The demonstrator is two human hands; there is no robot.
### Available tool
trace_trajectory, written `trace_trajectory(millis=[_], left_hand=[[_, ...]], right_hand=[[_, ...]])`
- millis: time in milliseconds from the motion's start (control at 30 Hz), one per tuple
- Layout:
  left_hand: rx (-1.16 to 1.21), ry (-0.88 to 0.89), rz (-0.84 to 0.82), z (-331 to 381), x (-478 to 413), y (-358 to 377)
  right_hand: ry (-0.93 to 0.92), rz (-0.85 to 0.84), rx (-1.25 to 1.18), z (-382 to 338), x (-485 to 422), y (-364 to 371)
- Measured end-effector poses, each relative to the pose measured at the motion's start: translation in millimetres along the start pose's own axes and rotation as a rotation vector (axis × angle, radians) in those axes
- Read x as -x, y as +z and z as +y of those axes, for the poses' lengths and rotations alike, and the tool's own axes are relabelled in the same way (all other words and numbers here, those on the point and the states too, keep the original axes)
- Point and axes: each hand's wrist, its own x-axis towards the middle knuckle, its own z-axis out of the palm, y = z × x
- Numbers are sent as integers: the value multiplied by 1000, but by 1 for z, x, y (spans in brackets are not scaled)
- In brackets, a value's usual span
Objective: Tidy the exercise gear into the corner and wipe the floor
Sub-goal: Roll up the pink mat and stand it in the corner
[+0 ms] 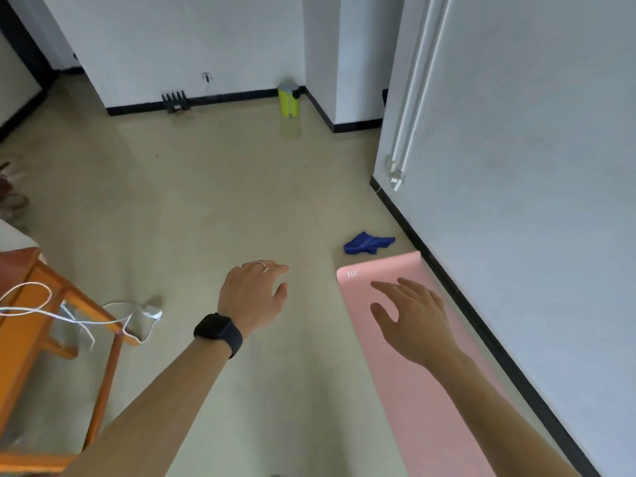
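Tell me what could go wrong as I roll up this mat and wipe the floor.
The blue cloth lies just off the far end of the pink mat; rolling from there could trap it. The white cable trails on the floor by the orange frame and could snag a foot. The yellow container in the corner might tip when gear goes there.

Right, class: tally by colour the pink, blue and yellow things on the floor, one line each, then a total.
Pink: 1, yoga mat
Blue: 1, cloth
Yellow: 1, container
Total: 3
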Motion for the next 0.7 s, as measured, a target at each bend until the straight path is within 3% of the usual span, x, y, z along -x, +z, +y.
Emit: trace_trajectory(millis=[133, 300, 700], left_hand=[[14, 14, -55, -22, -81, 21], [12, 156, -159, -34, -192, 68], [-71, 529, -443, 53, -328, 173]], right_hand=[[42, -21, -5, 3, -76, 20], [220, -33, -27, 22, -145, 62], [715, -192, -136, 101, -162, 133]])
